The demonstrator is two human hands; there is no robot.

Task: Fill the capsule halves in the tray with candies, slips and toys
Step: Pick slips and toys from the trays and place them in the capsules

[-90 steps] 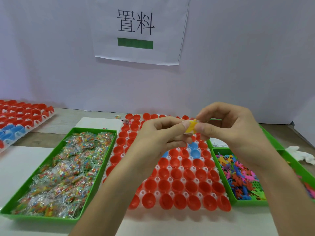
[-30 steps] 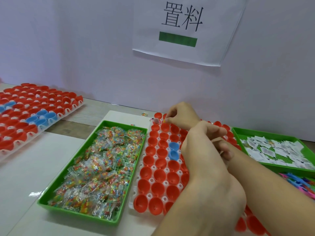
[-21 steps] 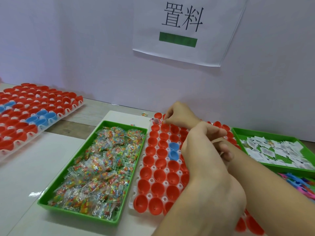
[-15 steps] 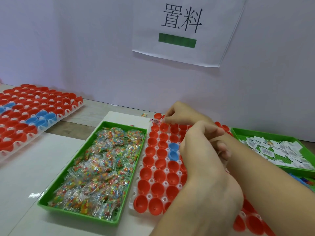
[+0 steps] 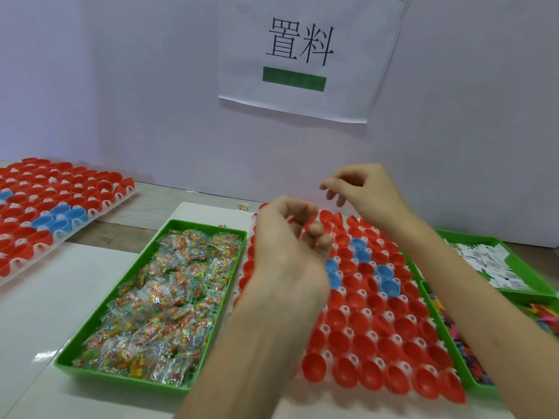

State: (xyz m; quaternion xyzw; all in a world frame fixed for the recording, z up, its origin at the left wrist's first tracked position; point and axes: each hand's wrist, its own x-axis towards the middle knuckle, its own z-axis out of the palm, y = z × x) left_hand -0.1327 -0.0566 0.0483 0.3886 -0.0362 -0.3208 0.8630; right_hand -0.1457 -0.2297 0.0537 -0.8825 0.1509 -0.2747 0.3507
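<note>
— Capsule halves (image 5: 372,375), red and open side up, fill the front rows of the white tray (image 5: 325,328) just below us. The nearest row is smeared with blur.

— And our two forearms cross the tray, so we cannot tell what lies in the cups under them.

— Just beside it on the left, the candy bin (image 5: 121,378) is heaped with candies (image 5: 169,297) in clear wrappers. On the right, the toys (image 5: 467,355) are only a coloured blur in the toy bin (image 5: 438,317), which the frame's edge cuts off.

— Our left hand (image 5: 287,246) hangs over the middle of the tray with its fingers curled in. Does it hold anything?

— We cannot tell. Red shows between the fingers, and it may be a held thing or the cups behind.

— A few blue halves (image 5: 390,287) sit among the red, one partly hidden by that wrist.

— Our right hand (image 5: 366,189) is raised over the tray's far edge, apart from the left. Its fingers are loosely bent downward. We see nothing in them, though the tips are blurred.

— Farther right, the white slips (image 5: 490,261) lie in the slip bin (image 5: 472,238), partly behind our right forearm.

— Far left, a second tray (image 5: 62,234) of red and blue cups runs out of view. On the wall hangs a paper sign (image 5: 299,55) with two black characters and a green bar, its top cut off.
</note>
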